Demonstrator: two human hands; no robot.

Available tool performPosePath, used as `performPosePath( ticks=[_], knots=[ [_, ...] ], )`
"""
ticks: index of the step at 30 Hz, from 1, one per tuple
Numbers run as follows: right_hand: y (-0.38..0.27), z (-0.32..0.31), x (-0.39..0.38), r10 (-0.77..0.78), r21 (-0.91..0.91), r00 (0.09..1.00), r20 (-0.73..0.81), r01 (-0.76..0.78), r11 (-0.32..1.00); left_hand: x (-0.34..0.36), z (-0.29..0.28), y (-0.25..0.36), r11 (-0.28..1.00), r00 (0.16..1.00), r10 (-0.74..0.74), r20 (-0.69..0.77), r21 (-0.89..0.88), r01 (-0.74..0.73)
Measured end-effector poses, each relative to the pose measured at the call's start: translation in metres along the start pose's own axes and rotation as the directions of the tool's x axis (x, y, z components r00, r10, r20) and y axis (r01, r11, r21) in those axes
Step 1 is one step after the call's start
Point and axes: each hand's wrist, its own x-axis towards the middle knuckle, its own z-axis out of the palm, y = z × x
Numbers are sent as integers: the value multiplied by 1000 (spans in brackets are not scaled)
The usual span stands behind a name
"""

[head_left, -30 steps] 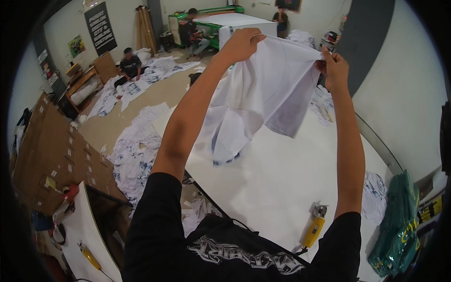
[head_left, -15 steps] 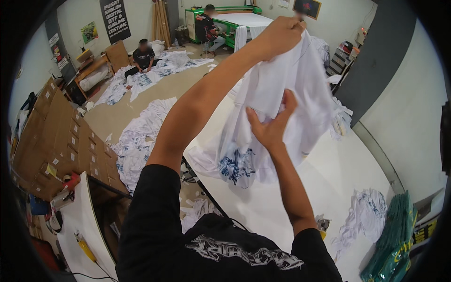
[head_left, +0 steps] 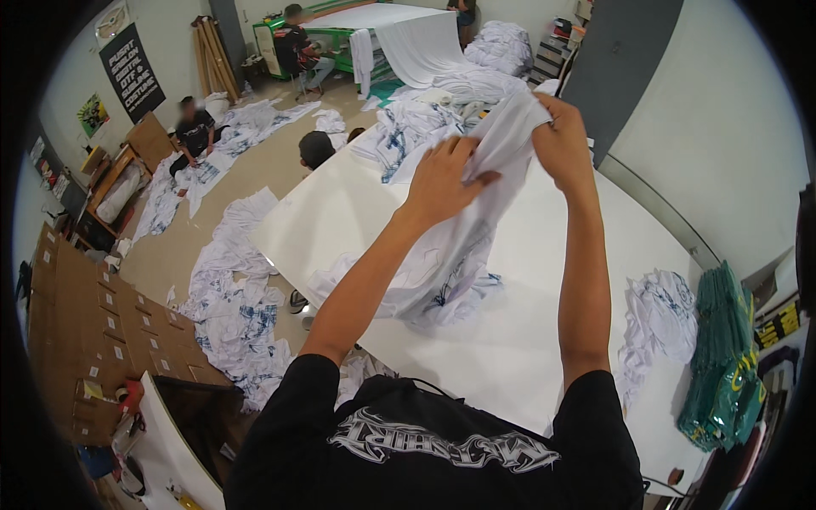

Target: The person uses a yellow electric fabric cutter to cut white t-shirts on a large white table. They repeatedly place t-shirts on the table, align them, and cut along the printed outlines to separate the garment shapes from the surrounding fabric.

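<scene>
A white cloth with a blue print (head_left: pixel 463 242) hangs gathered in front of me, its lower part resting on the white table. My right hand (head_left: pixel 563 146) is closed on the bunched upper end and holds it raised. My left hand (head_left: pixel 442 180) is lower, against the left side of the cloth, thumb and fingers apart and slightly blurred. Whether the cloth is a finished garment cannot be made out. Behind it, a heap of white and blue printed cloths (head_left: pixel 416 127) lies at the table's far end.
The white table (head_left: pixel 544 340) stretches before me. At its right lie a crumpled printed cloth (head_left: pixel 659 314) and a stack of green packages (head_left: pixel 721 357). Cloth heaps (head_left: pixel 242 297) and cardboard boxes (head_left: pixel 110 331) line the left. One person (head_left: pixel 195 132) sits on the floor; another (head_left: pixel 295 47) sits by a green machine.
The cloth's raised end has passed from my left hand to my right. My left hand has come down beside the cloth. The view has shifted rightward.
</scene>
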Motion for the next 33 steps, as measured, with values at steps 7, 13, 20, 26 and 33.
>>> performPosePath(
  ticks=[7, 13, 20, 26, 33],
  knots=[
    [8, -37, -13, 453, 572, 860, -234, -255, 780, 16, -3, -20, 899, 880, -269, 391, -226, 375],
    [39, -117, -24, 274, -11, 960, -55, -275, 961, 80, -45, -14, 951, 954, -6, 299, -294, 98],
    [39, -135, -69, 593, 800, 805, -28, -338, 496, 62, -14, 73, 996, 813, 45, 581, 39, -83],
    [19, -155, -110, 292, -596, 921, 258, -86, 799, 57, -14, -116, 835, 933, -61, 354, 530, -146],
    [-13, -234, -93, -306, -773, 835, -458, -203, 601, 170, -106, -7, 783, 793, 405, -456, 620, -43]
  ],
)
